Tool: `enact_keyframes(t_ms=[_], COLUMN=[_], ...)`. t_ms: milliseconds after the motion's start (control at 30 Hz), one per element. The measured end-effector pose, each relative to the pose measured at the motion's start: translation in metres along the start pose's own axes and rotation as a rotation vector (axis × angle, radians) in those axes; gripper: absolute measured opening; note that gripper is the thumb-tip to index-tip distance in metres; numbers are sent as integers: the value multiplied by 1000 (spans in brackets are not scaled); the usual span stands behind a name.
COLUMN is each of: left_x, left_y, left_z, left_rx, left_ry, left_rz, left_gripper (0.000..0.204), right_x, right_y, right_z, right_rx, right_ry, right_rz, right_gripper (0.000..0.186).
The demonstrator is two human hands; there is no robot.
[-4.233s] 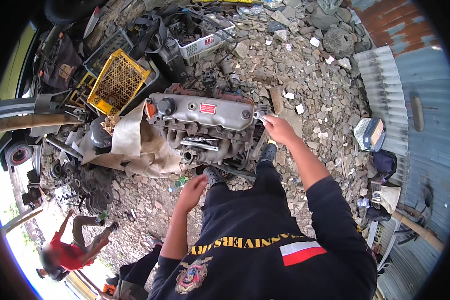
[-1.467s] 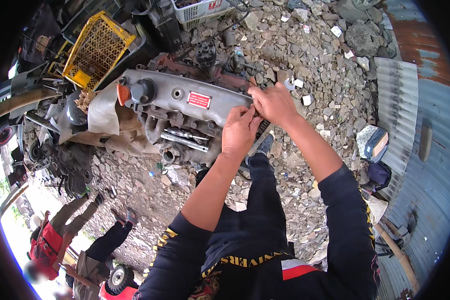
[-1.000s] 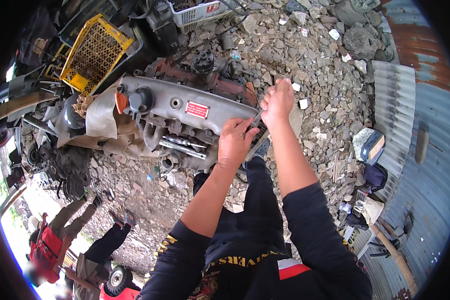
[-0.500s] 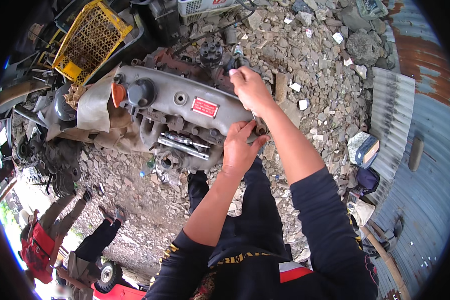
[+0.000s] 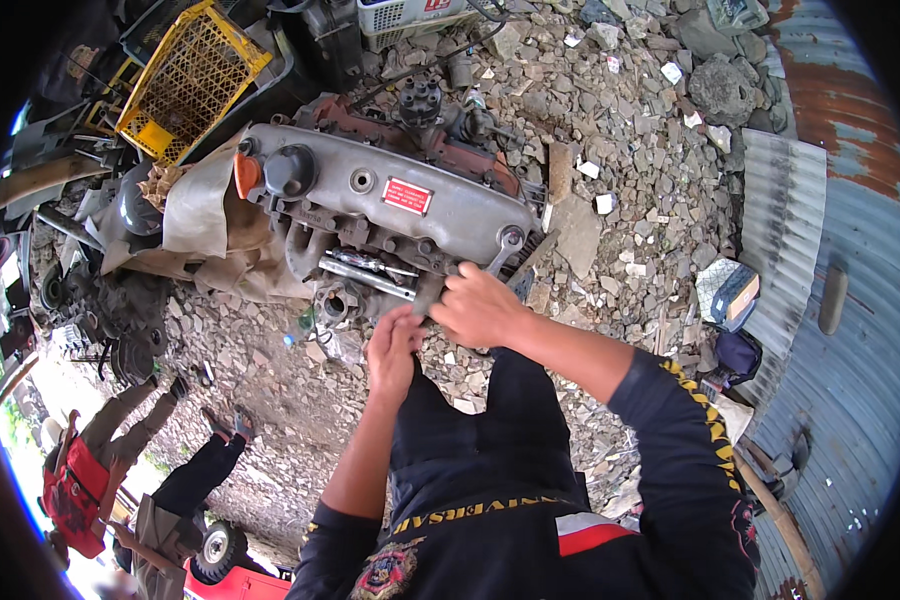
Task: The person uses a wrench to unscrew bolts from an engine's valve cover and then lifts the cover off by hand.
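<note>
A grey engine valve cover (image 5: 450,215) with a red label lies across the engine in front of me. At its right end, a wrench (image 5: 501,258) sits on a nut, its lower part hidden by my right hand. My right hand (image 5: 480,306) is closed at the cover's near edge, beside a grey-brown piece (image 5: 429,292); what its fingers hold is hidden. Close to its left, my left hand (image 5: 392,345) has its fingers curled, slightly blurred, with the contents unclear. A silver bar (image 5: 370,277) and a shiny metal tool (image 5: 358,262) rest on the engine's near side.
Broken stones (image 5: 590,190) cover the ground. At the upper left stands a yellow crate (image 5: 192,80); below it lie cardboard (image 5: 205,215) and loose metal parts. Corrugated sheets (image 5: 785,220) run along the right. People (image 5: 75,485) stand at the lower left, near a red vehicle (image 5: 235,583).
My right hand has left the dark tool handle on the far side and come back toward me. My left hand has moved off the wrench, nearer and leftward. The wrench stays on the nut.
</note>
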State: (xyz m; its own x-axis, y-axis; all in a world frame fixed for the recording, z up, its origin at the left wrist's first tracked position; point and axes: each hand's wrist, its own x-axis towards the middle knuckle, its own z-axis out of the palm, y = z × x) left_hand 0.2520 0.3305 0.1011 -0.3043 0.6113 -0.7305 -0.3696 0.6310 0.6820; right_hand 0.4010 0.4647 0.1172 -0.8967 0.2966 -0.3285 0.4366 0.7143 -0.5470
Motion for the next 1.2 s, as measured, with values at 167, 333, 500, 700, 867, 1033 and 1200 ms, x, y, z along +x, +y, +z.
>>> enact_keyframes(t_ms=[167,333,500,700,867,1033,1200], left_x=[42,48,37,46,9,-34,-77], left_y=[23,30,36,4,7,-25,-48], left_z=[79,145,182,191,112,-25,-115], left_rx=[111,202,-210,-230,-67,46,37], left_ry=[-498,-475,-244,-328,-558,-434,-159], left_rz=[-101,-170,-399,-273,-292,-407,-392], left_gripper=[36,26,24,34,55,48,39], right_x=[-73,-118,-130,-132,-112,-8,89], right_y=[23,12,-11,19,111,160,53], right_z=[31,12,49,45,-12,-55,-70], right_rx=[-156,-67,893,1653,1556,764,117], right_ry=[272,375,1102,886,974,871,323], right_rz=[-180,137,877,964,943,908,740], right_gripper=[7,30,46,25,26,44,25])
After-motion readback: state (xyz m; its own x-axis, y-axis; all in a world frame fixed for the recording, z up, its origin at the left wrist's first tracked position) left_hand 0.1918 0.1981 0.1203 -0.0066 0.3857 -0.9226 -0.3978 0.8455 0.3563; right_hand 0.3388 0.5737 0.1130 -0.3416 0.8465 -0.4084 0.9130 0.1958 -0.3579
